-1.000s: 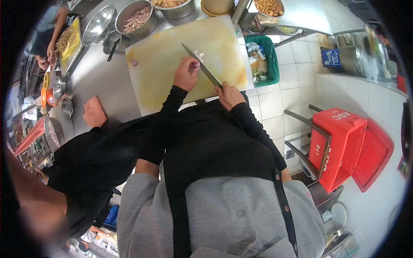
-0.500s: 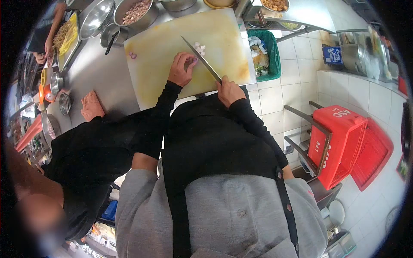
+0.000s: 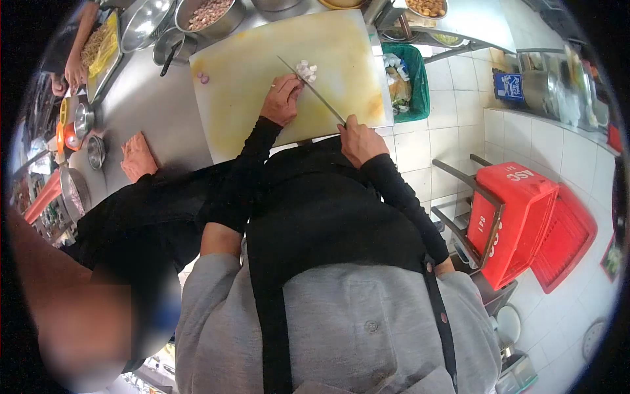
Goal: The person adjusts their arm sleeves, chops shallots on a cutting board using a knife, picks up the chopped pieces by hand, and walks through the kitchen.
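Note:
My right hand [image 3: 361,141] is wrapped round the handle of a long kitchen knife [image 3: 323,100], its blade slanting up and left across the cutting board [image 3: 246,128]. Fingers bent, my left hand [image 3: 282,100] presses down on the board against the blade's left side. It grips a shallot, which the fingers now largely hide. Pale cut shallot pieces [image 3: 306,70] lie in a small heap just beyond the blade, close to its tip. Two small purple shallot pieces [image 3: 202,77] sit apart near the board's left edge.
A co-worker's hand [image 3: 138,156] rests on the steel counter [image 3: 174,121] at left. Along the back stand a pot of chopped pieces [image 3: 230,26] and a small pan [image 3: 187,49]. A green bin [image 3: 420,85] is right of the board; a red crate [image 3: 502,223] stands further right.
The knife has shifted slightly right and lower, and my left fingers have closed in beside the blade, covering the shallot that showed before. The co-worker's head has moved closer to me.

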Action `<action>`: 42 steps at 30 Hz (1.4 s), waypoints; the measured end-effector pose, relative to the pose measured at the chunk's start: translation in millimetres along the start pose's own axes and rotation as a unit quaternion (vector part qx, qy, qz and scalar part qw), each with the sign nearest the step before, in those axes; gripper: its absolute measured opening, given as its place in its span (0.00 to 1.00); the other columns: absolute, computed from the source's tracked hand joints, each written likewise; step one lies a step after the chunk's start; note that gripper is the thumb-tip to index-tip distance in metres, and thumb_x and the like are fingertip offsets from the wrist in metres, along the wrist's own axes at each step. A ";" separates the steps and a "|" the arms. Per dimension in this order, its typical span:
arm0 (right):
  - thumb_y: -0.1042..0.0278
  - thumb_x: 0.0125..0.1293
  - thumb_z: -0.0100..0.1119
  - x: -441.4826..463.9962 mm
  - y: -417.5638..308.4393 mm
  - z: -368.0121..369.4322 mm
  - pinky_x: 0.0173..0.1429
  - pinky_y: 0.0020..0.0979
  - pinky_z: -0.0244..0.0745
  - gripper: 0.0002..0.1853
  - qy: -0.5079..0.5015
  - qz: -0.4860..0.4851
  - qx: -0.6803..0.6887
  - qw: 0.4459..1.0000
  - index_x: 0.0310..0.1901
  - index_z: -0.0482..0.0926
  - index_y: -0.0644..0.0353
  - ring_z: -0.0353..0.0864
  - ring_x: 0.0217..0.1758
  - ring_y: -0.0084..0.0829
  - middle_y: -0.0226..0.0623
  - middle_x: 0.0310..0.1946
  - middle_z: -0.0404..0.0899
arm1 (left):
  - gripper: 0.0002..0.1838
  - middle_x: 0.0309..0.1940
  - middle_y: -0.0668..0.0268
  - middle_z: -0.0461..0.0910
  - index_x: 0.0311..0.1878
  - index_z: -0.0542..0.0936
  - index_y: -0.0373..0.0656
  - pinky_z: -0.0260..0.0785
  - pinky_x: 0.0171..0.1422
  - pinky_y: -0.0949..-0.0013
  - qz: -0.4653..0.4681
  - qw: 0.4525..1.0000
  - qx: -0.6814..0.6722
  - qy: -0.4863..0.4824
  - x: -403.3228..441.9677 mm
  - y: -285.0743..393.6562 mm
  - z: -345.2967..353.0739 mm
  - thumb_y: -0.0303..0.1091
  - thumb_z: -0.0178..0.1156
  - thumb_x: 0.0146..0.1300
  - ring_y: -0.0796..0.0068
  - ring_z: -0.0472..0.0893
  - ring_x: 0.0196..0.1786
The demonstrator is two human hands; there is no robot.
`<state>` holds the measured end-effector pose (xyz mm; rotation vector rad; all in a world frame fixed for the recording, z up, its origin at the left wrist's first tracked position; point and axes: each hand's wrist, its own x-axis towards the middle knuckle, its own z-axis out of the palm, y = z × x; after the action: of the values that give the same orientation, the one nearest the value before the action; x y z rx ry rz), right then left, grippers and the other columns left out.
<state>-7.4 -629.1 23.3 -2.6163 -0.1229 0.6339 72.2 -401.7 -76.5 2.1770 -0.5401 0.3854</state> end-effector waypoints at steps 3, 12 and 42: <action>0.57 0.77 0.47 14.6 6.0 17.0 0.39 0.54 0.80 0.16 0.018 -0.019 0.004 1.000 0.40 0.69 0.65 0.85 0.34 0.60 0.60 0.27 0.82 | 0.10 0.46 0.57 0.79 0.42 0.78 0.38 0.72 0.55 0.57 -0.001 1.000 -0.023 -0.014 -0.4 -6.8 1.4 0.19 0.59 0.57 0.52 0.77 0.49; 0.57 0.77 0.46 16.7 1.7 19.5 0.41 0.54 0.80 0.17 0.006 -0.018 0.004 1.000 0.41 0.68 0.66 0.85 0.36 0.60 0.61 0.28 0.82 | 0.09 0.45 0.55 0.80 0.42 0.79 0.38 0.73 0.55 0.58 0.007 1.000 0.000 -0.009 -3.1 -11.2 3.0 0.19 0.59 0.59 0.51 0.79 0.49; 0.56 0.78 0.45 1.8 -0.3 -2.9 0.38 0.54 0.80 0.17 0.031 0.000 -0.019 0.999 0.40 0.68 0.65 0.84 0.33 0.60 0.60 0.26 0.81 | 0.06 0.42 0.58 0.79 0.40 0.80 0.39 0.73 0.52 0.57 -0.006 0.999 -0.026 -0.021 12.6 -6.2 1.4 0.21 0.59 0.59 0.53 0.79 0.46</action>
<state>-4.5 -629.7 24.9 -2.6697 -0.1164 0.5547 86.3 -402.4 -75.8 2.1412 -0.5538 0.3165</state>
